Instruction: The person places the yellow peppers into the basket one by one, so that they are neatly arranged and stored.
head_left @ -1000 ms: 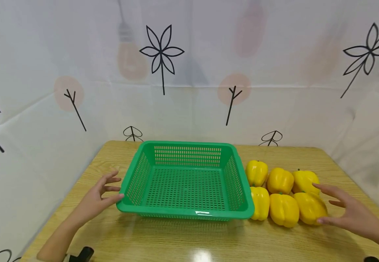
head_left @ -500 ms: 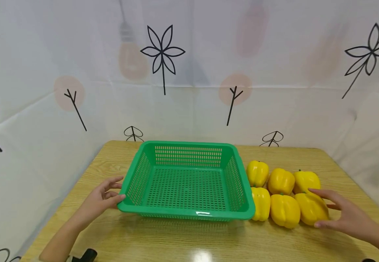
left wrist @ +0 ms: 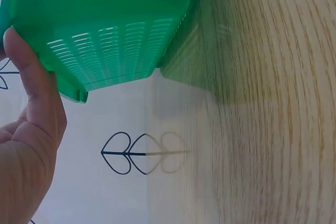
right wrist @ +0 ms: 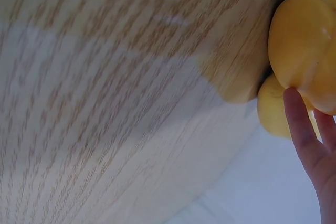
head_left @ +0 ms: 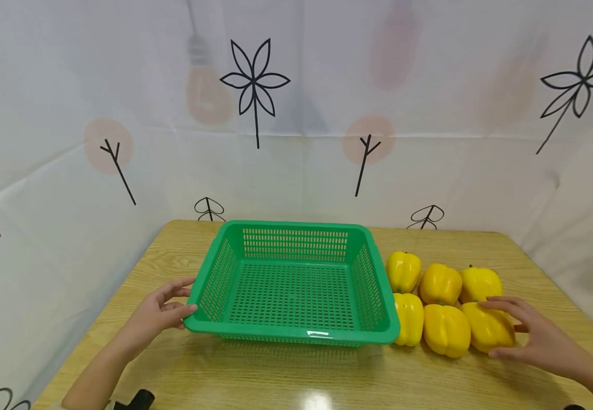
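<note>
My left hand (head_left: 150,316) holds the near-left corner of a green plastic basket (head_left: 291,333), its thumb on the rim and its fingers along the outer side. The left wrist view shows the thumb against the basket's slotted wall (left wrist: 115,45). Inside, the basket is bare. Several glossy yellow bell peppers stand in two rows to the right of it. My right hand (head_left: 542,341) grips the near-right bell pepper (head_left: 488,327), with fingers over its top and the thumb low on its near side. In the right wrist view a fingertip touches this bell pepper (right wrist: 299,40).
The other bell peppers sit close together, among them the front middle one (head_left: 446,330) and the back left one (head_left: 403,271). The front left one (head_left: 408,319) meets the basket's right rim. A patterned white cloth (head_left: 296,171) hangs behind the wooden table (head_left: 276,376).
My right hand has moved left and closed in on the near-right bell pepper. My left hand has come in against the basket's rim. Basket and peppers have kept their places.
</note>
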Motion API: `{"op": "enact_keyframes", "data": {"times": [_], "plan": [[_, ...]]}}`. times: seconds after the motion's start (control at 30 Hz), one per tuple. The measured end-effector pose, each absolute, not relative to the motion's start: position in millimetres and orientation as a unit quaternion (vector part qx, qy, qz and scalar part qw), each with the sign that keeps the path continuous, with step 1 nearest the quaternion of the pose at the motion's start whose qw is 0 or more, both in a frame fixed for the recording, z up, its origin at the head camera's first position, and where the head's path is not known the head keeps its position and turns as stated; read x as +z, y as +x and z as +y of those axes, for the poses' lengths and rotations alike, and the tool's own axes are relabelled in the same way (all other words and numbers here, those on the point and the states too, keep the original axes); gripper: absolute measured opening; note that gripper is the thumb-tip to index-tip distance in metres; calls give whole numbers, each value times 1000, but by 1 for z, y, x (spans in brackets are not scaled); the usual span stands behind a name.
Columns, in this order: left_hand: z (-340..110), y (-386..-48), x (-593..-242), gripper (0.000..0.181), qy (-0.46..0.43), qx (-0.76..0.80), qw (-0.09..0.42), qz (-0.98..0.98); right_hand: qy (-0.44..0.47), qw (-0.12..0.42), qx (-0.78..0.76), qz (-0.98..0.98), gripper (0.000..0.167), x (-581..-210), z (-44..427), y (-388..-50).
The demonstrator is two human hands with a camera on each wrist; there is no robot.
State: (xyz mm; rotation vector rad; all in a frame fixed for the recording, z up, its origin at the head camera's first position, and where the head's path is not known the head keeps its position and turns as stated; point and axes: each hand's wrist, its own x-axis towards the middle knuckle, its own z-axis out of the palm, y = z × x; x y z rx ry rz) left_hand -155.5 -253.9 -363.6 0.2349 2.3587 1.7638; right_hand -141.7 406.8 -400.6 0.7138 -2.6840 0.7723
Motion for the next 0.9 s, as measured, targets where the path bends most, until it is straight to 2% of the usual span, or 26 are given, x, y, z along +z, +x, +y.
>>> {"op": "enact_keyframes", "data": {"times": [0.4, 0.9], "plan": [[-254, -155, -364, 63, 76, 592, 89, 798, 271, 142, 251, -918, 71, -404, 412, -146], [-254, -155, -365, 62, 68, 596, 86, 796, 228, 152, 251, -928, 64, -401, 405, -147]]}}
